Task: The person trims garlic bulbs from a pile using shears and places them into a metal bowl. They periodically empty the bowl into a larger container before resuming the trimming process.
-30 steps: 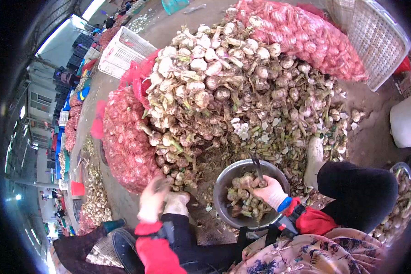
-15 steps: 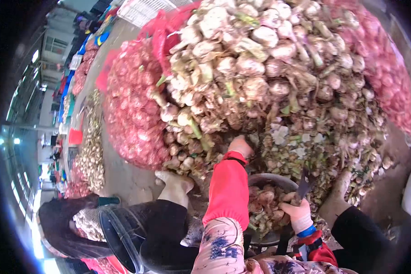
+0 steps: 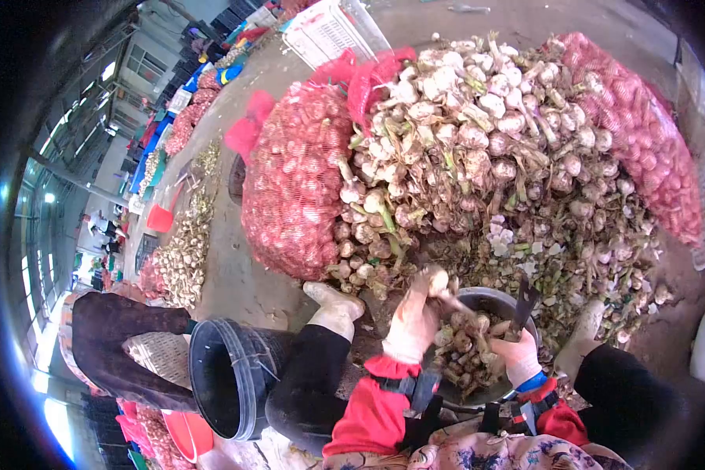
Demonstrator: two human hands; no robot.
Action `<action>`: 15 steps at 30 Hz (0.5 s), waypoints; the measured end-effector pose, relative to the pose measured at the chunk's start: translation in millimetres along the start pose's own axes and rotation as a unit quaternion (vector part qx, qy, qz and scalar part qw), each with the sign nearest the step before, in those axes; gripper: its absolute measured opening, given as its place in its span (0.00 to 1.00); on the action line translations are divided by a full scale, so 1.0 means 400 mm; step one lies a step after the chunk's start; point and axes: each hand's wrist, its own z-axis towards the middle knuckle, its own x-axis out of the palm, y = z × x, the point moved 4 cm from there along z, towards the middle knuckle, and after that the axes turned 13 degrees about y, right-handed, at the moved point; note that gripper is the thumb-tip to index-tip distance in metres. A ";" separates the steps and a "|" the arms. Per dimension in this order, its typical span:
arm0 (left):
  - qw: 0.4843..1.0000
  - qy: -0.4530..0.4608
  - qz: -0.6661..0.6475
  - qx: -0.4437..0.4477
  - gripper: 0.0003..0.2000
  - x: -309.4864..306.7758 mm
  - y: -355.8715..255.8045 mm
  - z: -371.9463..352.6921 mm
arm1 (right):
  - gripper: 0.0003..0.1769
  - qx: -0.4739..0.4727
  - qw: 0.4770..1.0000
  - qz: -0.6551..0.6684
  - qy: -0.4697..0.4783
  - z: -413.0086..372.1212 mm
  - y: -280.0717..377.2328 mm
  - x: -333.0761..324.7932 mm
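My left hand (image 3: pixel 412 319), partly blurred, is closed on a garlic bulb (image 3: pixel 439 283) whose stem slants down toward the right. Close by on the right, my right hand (image 3: pixel 518 359) grips a knife (image 3: pixel 527 299) with its dark blade pointing up. Between and below the hands sits a round metal pot (image 3: pixel 484 293) with several trimmed garlic bulbs (image 3: pixel 464 345) in it. A large heap of garlic with stalks (image 3: pixel 478 141) rises in front of the pot. Cut stems and peelings (image 3: pixel 556 270) litter the ground at its near side.
Full red mesh sacks stand left (image 3: pixel 298 188) and right (image 3: pixel 634 141) of the heap. A black bucket (image 3: pixel 235 376) is at my left leg, and my bare feet flank the pot. A white crate (image 3: pixel 333 35) stands behind. More garlic (image 3: pixel 184 258) lies along the left floor.
My left hand has come back from the heap's lower edge to beside the pot, now with a garlic bulb. The view has shifted; my right hand still holds the knife.
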 end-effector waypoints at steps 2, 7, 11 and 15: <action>0.994 -0.014 -0.112 0.015 0.16 0.044 0.006 -0.076 | 0.07 0.024 1.000 -0.014 0.004 -0.025 0.007 0.008; 0.997 -0.024 -0.077 -0.014 0.13 0.080 0.037 -0.248 | 0.07 -0.003 0.999 0.017 0.041 -0.081 0.058 0.018; 0.988 -0.007 0.143 -0.055 0.27 0.096 0.007 -0.312 | 0.10 -0.124 0.970 -0.197 0.066 -0.093 0.038 0.001; 0.941 0.026 0.330 -0.070 0.30 0.117 0.001 -0.323 | 0.13 -0.258 0.848 -0.449 0.112 -0.170 0.094 0.078</action>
